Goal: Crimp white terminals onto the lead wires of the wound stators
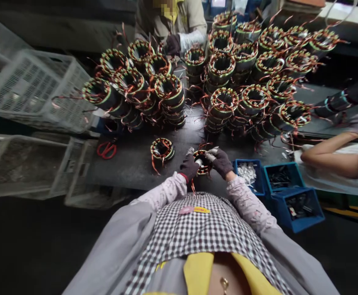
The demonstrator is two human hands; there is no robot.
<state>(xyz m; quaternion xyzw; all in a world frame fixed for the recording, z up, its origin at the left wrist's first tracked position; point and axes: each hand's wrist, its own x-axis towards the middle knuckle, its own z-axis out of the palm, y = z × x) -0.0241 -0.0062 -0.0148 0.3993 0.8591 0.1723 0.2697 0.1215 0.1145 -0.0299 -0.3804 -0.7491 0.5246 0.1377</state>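
Wire-wound ring (202, 171) is seen, in the head view, near the close edge of the desk (126, 166). Its left side is clasped by the left grip (189, 167), thumb at the opening; its upper right rim is met by the fingertips of the right grip (222, 163), though whether anything is pinched there cannot be told. A second ring (167, 156) is set to the left, a blue box (261, 180) of white pieces (246, 173) to the right

Checked apron (197, 233), yellow collar (198, 270)
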